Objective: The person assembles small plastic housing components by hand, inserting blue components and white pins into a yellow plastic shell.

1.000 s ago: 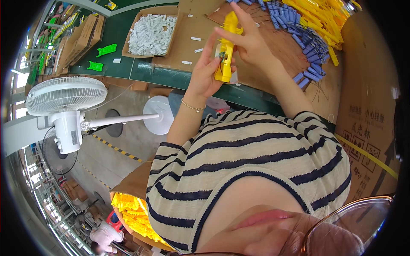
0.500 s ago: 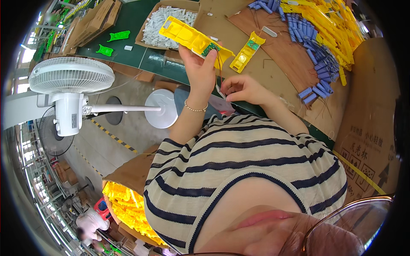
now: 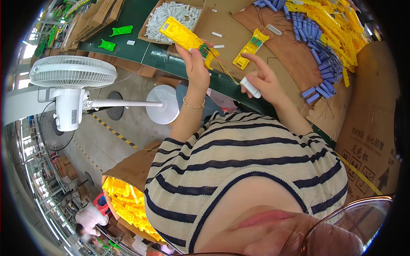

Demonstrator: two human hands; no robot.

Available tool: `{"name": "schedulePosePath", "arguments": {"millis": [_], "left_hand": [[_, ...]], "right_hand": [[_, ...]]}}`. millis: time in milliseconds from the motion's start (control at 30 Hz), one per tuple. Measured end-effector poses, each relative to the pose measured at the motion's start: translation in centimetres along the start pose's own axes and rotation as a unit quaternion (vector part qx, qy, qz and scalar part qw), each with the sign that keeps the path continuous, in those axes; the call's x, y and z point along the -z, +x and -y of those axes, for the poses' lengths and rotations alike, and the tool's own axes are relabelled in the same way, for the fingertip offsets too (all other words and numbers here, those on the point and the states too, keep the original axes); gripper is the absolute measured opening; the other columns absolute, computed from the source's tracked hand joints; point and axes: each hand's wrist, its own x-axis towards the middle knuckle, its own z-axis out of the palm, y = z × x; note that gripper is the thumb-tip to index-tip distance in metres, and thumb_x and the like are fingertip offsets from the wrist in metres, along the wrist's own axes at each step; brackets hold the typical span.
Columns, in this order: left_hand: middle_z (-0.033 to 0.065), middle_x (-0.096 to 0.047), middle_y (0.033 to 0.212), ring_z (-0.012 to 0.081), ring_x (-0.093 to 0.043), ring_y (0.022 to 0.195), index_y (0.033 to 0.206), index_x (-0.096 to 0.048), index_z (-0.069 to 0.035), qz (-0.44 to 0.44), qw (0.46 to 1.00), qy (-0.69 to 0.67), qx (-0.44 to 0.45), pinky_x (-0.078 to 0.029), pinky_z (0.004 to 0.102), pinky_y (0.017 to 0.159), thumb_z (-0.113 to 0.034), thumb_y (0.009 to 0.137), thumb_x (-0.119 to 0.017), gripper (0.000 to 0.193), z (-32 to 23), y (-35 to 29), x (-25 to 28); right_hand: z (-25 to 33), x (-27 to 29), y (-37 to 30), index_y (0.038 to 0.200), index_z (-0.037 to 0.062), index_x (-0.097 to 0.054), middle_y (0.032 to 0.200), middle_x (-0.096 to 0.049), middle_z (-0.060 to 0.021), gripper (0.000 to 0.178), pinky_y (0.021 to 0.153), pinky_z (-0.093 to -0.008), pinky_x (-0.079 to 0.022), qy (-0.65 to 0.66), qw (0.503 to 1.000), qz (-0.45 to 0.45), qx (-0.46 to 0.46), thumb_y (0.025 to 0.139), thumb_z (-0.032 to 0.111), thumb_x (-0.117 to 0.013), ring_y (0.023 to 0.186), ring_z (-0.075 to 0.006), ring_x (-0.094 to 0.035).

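Note:
My left hand (image 3: 197, 70) is closed around a yellow plastic housing (image 3: 181, 35), held up over the table edge. A small green circuit board (image 3: 203, 51) shows at the housing's near end, beside my thumb. Red and yellow wires (image 3: 227, 73) run from there to a white oblong module (image 3: 250, 87). My right hand (image 3: 265, 80) pinches that module, its index finger stretched out toward the table. Just beyond this fingertip lies a second yellow housing (image 3: 244, 59), also with a green board (image 3: 256, 41). A white oblong piece (image 3: 273, 29) lies next to it.
Wired blue cylindrical cells (image 3: 325, 68) and piled yellow housings (image 3: 341, 32) lie at the right. A carton of small white parts (image 3: 171, 21) stands at the back, with green plastic pieces (image 3: 121, 30) to its left. A white fan (image 3: 70, 77) stands left; a large carton (image 3: 367, 115) right.
My right hand has moved right and turned, bringing the white module into plain view and drawing the wires out longer. The held housing has tilted in my left hand.

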Motion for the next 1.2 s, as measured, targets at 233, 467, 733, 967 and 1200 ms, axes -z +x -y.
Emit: {"name": "schedulePosePath", "arguments": {"millis": [233,467,733,967,1200], "left_hand": [[0.0130,-0.049,0.114,0.0249,-0.056,0.098,0.140,-0.012,-0.017,-0.017,0.997,0.042,-0.066,-0.048,0.0395,0.083,-0.028,0.099,-0.034,0.048,0.6,-0.4,-0.1],[0.0123,-0.046,0.117,0.0263,-0.054,0.101,0.140,-0.012,-0.023,-0.049,0.990,-0.120,-0.057,-0.047,0.0437,0.086,-0.032,0.098,-0.039,0.051,-0.4,-0.9,-1.1],[0.0121,-0.044,0.116,0.0264,-0.052,0.104,0.140,-0.011,-0.024,-0.114,0.977,-0.176,-0.044,-0.045,0.0447,0.091,-0.030,0.098,-0.040,0.051,-0.5,-0.7,-1.6],[0.0130,-0.048,0.116,0.0225,-0.054,0.101,0.138,-0.018,-0.012,-0.014,0.998,0.050,-0.046,-0.045,0.0368,0.088,-0.019,0.096,-0.041,0.048,1.1,-0.7,-0.6],[0.0130,-0.052,0.114,0.0175,-0.056,0.095,0.136,-0.025,-0.002,0.073,0.994,0.023,0.082,-0.046,0.0307,0.084,-0.008,0.091,-0.035,0.047,1.7,-3.0,-1.1]], "right_hand": [[-0.3,0.5,-0.3,0.111,-0.0060,-0.056,0.082,-0.064,-0.0198,0.027,0.062,-0.0310,-0.051,0.169,0.984,0.005,0.055,0.085,0.004,-0.052,0.065,-0.0239,-0.063],[-1.6,1.3,0.0,0.107,-0.0032,-0.062,0.090,-0.067,-0.0148,0.025,0.068,-0.0238,-0.049,0.041,0.994,-0.083,0.052,0.083,0.001,-0.061,0.078,-0.0164,-0.064],[-2.9,-0.6,0.0,0.105,-0.0003,-0.065,0.093,-0.067,-0.0111,0.027,0.073,-0.0262,-0.050,-0.241,0.944,-0.039,0.223,0.079,-0.003,-0.065,0.082,-0.0164,-0.064],[-1.2,-0.9,-0.6,0.101,-0.0034,-0.064,0.081,-0.066,-0.0127,0.024,0.059,-0.0256,-0.047,-0.297,0.859,-0.107,0.403,0.078,-0.001,-0.062,0.064,-0.0153,-0.060],[2.2,-0.9,-0.1,0.099,-0.0028,-0.062,0.086,-0.064,-0.0118,0.017,0.063,-0.0223,-0.047,0.090,0.974,-0.050,0.201,0.084,-0.002,-0.055,0.067,-0.0136,-0.060]]}}
